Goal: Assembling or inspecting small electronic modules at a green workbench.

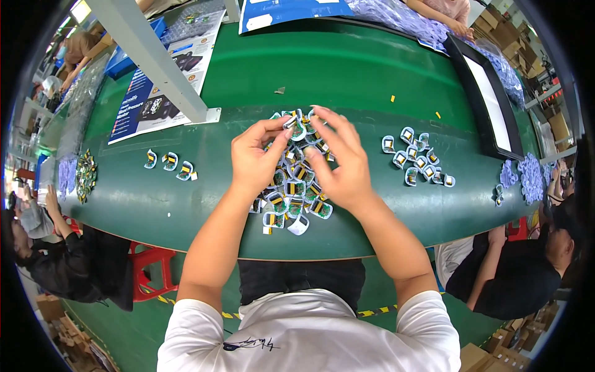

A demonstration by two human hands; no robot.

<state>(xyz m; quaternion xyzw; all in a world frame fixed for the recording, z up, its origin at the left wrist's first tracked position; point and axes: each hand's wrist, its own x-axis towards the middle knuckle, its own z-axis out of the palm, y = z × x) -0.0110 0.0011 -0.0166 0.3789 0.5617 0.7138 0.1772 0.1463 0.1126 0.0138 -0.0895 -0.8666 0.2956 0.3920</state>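
Observation:
In front of me lies a heap of small pale-blue curved plastic parts [295, 188], with green circuit boards and black and yellow pieces inside. Above its far end, the thumb and fingertips of my left hand [253, 154] pinch one such circuit-board part [298, 131]. My right hand [345, 168] is just to the right of it, thumb and fingers spread apart. Its fingertips come close to the held part; whether they touch it I cannot make out. Both hands hide some of the heap.
Three similar parts [170, 162] lie left, and a loose group [416, 156] lies right. A metal post [155, 62] stands on the green table [347, 74] at left, over a printed sheet [162, 102]. At right is a black-framed tray [483, 93]. Co-workers sit on both sides.

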